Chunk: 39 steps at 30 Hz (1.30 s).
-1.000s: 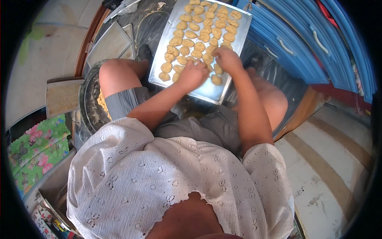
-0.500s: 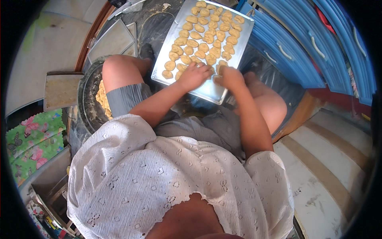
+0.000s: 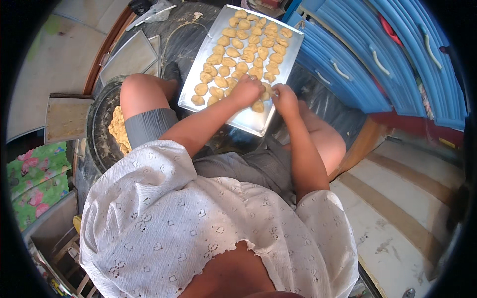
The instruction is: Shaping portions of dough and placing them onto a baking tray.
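A silver baking tray lies tilted in front of me, covered with rows of small tan dough pieces. My left hand is closed over the near part of the tray, its fingers curled down among the dough. Beside it, at the tray's right edge, my right hand has thumb and fingers pinched together. Between the two hands some dough shows, partly covered by the fingers. One single dough piece lies below my left hand near the tray's front edge. What either hand grips is hidden.
A dark round basin with a lump of dough stands by my left knee. Blue drawers with white handles rise at the right. Flat panels lie at the far left, near a green flowered cloth.
My right hand has drawn slightly away from the dough toward the tray's right edge. My left hand has curled more tightly. The whole view has shifted a little.
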Available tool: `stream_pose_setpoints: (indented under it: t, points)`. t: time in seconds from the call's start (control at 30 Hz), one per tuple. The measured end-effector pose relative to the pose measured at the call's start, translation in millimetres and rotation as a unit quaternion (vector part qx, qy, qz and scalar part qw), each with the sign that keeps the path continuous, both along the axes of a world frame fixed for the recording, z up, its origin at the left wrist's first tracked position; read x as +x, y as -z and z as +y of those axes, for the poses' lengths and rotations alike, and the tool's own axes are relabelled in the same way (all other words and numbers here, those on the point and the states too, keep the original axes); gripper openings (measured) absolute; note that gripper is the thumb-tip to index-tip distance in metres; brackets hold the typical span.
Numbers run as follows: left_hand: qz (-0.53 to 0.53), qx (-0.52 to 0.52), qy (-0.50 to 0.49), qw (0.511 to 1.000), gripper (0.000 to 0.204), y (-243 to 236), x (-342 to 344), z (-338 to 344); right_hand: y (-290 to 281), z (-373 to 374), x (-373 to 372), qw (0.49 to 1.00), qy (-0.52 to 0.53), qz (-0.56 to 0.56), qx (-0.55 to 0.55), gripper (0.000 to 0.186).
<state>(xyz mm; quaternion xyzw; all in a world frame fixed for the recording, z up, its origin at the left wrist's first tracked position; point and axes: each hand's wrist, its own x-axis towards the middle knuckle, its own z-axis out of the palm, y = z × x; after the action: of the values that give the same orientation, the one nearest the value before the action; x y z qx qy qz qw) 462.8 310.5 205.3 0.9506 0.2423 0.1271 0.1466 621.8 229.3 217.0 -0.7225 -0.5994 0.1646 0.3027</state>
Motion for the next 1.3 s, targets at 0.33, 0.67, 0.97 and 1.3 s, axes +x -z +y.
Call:
stream_pose_setpoints:
  t: [0.33, 0.67, 0.97, 1.3]
  points:
    - [-0.012, 0.009, -0.040, 0.999, 0.014, -9, -5, -15, 8, 16, 5, 1.000, 0.013, 0.012, -0.021, 0.020]
    - [0.082, -0.022, -0.160, 0.983, 0.019, -55, -77, -1, -22, -5, -19, 0.985, -0.060, 0.044, -0.154, 0.016]
    - [0.142, -0.127, -0.172, 0.966, 0.032, -109, -127, 12, -32, 30, -10, 0.994, 0.011, 0.027, -0.105, 0.021]
    - [-0.029, -0.081, -0.258, 0.962, 0.032, -180, -201, 29, 17, 132, -3, 0.967, 0.083, -0.196, -0.137, 0.064]
